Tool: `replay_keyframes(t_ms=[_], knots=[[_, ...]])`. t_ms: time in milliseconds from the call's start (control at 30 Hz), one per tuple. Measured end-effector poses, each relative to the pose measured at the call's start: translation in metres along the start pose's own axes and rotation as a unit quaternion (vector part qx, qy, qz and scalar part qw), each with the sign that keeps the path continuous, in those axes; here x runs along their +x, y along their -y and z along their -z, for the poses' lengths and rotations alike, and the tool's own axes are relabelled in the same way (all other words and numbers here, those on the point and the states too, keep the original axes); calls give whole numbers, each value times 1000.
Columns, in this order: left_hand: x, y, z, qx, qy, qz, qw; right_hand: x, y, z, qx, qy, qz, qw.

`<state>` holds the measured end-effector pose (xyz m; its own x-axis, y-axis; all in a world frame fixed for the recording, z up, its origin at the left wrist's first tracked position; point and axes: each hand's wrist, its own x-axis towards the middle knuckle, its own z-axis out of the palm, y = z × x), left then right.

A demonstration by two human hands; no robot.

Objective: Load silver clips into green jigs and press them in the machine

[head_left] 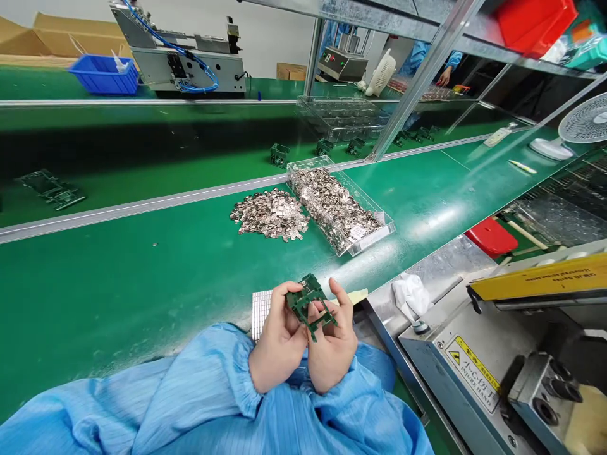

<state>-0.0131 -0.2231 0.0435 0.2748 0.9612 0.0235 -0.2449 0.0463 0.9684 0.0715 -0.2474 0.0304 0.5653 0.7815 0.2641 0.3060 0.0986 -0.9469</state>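
Note:
Both my hands hold a small green circuit board (310, 304) just above the near edge of the green bench. My left hand (277, 344) grips its left side with curled fingers. My right hand (334, 344) pinches its right side, thumb raised. Light blue sleeves cover both arms. Beyond the board lie a loose pile of small shiny metal parts (270, 215) and a clear tray (374, 235) filled with the same parts.
A grey machine (478, 373) with a yellow warning label stands at the right, a white cloth (410, 294) beside it. More green boards (50, 188) sit on the conveyor behind. A blue bin (104, 74), a fan (585, 123) and another person's hand (444, 76) are farther off.

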Motion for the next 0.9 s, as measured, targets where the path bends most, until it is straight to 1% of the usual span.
replay_keyframes(t_ms=[200, 367, 467, 600, 667, 700, 767, 800, 833, 867, 900], knots=[[-4, -1, -1, -22, -10, -17, 1000, -1, 0, 1, -26, 4, 34, 999], [-6, 5, 1, -20, -14, -24, 999, -1, 0, 1, -20, 7, 24, 999], [-8, 6, 0, -23, -11, -26, 999, -3, -1, -2, 25, 0, 17, 1000], [-6, 2, 1, -23, 12, -11, 1000, -3, -3, -1, 144, 2, -3, 990], [-3, 0, 3, -16, 19, 1, 1000, -1, -2, 9, 176, 20, -17, 984], [-1, -2, 4, -10, 21, 6, 1000, 2, -1, 17, 177, 47, -12, 983], [1, -7, 6, 13, 42, 19, 999, 9, 3, 38, 149, 135, 22, 979], [0, -11, 5, 26, 71, 28, 997, 12, 6, 51, 125, 187, 50, 973], [0, -16, 3, 38, 114, 37, 992, 15, 9, 64, 99, 232, 80, 964], [-1, -22, 0, 49, 165, 44, 984, 17, 13, 77, 73, 258, 110, 957], [0, -30, -4, 55, 224, 49, 972, 18, 17, 92, 53, 261, 134, 955]])
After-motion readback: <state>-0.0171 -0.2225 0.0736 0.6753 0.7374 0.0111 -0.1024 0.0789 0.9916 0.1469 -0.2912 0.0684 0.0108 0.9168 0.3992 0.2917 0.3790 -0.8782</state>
